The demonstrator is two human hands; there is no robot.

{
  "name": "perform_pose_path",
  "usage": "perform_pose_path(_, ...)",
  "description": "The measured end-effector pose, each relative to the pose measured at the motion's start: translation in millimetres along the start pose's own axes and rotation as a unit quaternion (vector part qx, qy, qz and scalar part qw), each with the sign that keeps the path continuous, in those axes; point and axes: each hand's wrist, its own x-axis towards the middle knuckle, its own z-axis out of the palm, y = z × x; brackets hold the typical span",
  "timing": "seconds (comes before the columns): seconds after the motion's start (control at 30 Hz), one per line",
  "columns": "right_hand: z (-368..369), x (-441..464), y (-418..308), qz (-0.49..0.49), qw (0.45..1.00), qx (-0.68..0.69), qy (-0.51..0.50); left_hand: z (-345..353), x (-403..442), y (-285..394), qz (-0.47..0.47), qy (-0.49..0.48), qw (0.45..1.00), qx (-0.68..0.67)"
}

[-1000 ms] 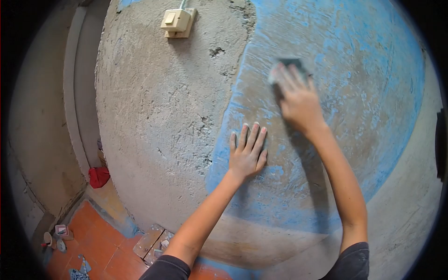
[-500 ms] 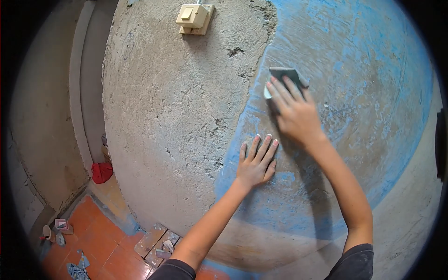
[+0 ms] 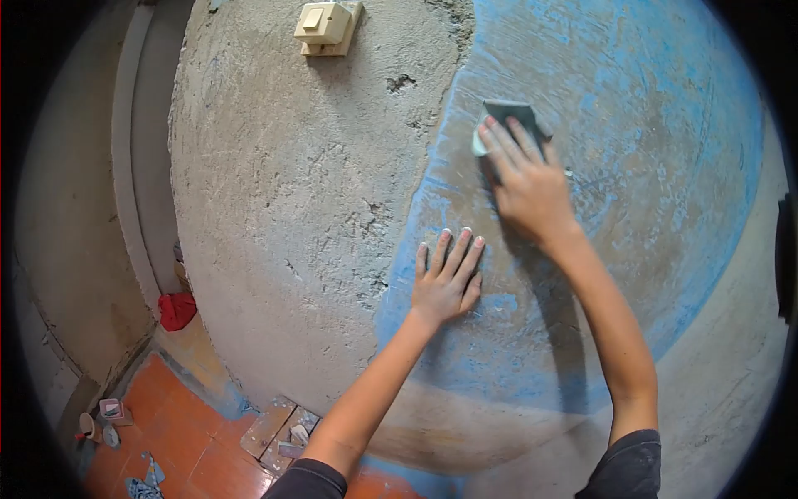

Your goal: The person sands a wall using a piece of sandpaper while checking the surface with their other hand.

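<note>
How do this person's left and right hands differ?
The right hand holds a dark sheet against the wall, while the left hand rests there holding nothing visible. The right hand is higher; the left hand is lower. Both are bare, fingers pointing upward.

Above you, left of centre, you have a cream switch box (image 3: 322,22). Down to your left you see a red bundle (image 3: 177,312) and, on the orange floor (image 3: 179,428), a pinkish container (image 3: 121,417) and a patterned cloth (image 3: 145,488).
</note>
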Motion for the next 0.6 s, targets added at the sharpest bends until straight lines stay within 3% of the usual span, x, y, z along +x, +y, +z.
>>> perform_pose_path(0.1, 15.9, -33.9, -30.2, -0.157, 0.978, 0.13, -0.047, 12.6, -7.7, -1.5, -0.014, 0.001, 0.999, -0.032)
perform_pose_path(0.13, 15.0, -36.6, -32.3, -0.155, 0.975, 0.149, -0.053, 12.6, -8.6, -1.0, -0.02, -0.002, 0.999, -0.036)
perform_pose_path(0.23, -7.5, -20.0, -8.4, 0.016, 0.996, 0.069, -0.06, 3.7, -1.5, 0.2, -0.001, 0.016, 1.0, 0.004)
perform_pose_path(0.27, -3.4, -21.8, -6.6, 0.021, 0.998, 0.055, -0.026, 0.4, -0.5, 1.0, -0.008, 0.003, 1.0, -0.009)
perform_pose_path(0.4, 7.7, -53.5, -14.5, -0.119, 0.977, 0.15, -0.089, 9.7, -7.2, -1.0, -0.012, 0.009, 1.0, -0.019)
perform_pose_path(0.53, -6.2, -49.9, 30.0, 0.134, 0.99, 0.035, 0.003, 2.3, -2.8, 1.2, -0.011, 0.003, 1.0, -0.015)
perform_pose_path(0.6, -10.7, -71.6, 23.5, 0.037, 0.995, 0.039, -0.087, 2.4, -1.8, 0.4, -0.007, 0.002, 1.0, -0.015)
